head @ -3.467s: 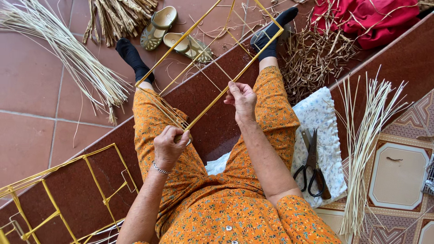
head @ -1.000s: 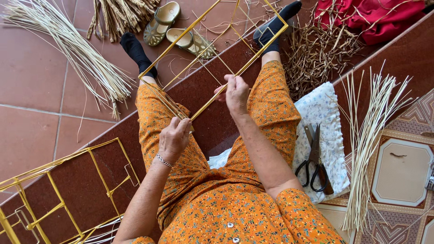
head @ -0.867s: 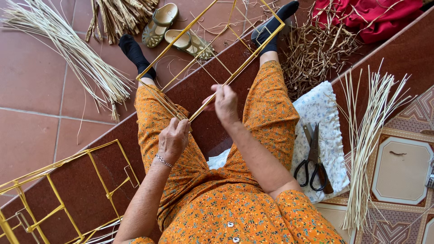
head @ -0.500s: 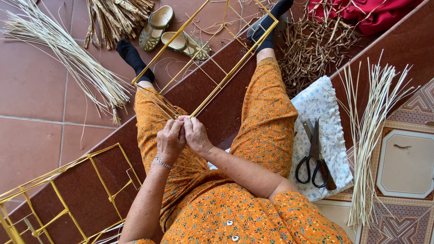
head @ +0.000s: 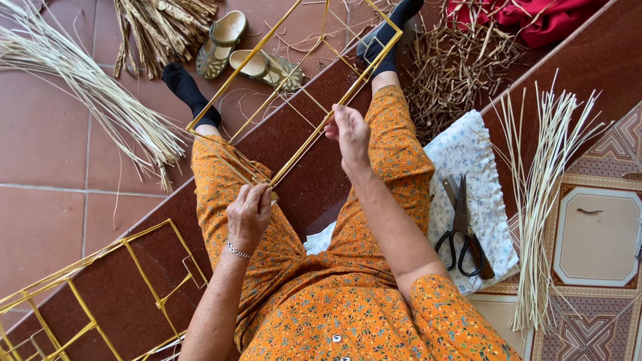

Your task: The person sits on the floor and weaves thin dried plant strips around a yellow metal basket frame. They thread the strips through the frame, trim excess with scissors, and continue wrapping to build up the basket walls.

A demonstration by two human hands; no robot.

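The yellow wire frame point(head: 304, 93), a long box-shaped skeleton of thin metal rods, lies along my legs, its near corner on my left thigh and its far end by my feet in black socks. My left hand point(head: 249, 215) is closed around that near corner, fingers wrapped over the rods where a pale straw strand point(head: 231, 157) crosses the frame. My right hand point(head: 349, 132) sits further up the frame on its right-hand rod, fingers curled; whether they are clamped on the rod itself or on a thin strand beside it I cannot tell from this angle.

Left of the frame, on the terracotta tiled floor point(head: 47, 220), lies a long bundle of pale straw point(head: 93, 100). Beyond the frame's left edge sits a pair of olive sandals point(head: 241, 57). Right of the frame, a white floral cloth point(head: 468, 154) carries black-handled scissors point(head: 463, 227), and further right a sheaf of pale cut stalks point(head: 542, 200) lies on the step. A heap of brown dry twigs point(head: 461, 60) lies by the frame's far right corner. A second yellow wire frame point(head: 87, 301) rests on the floor well apart, nearer than the first frame and to its left.
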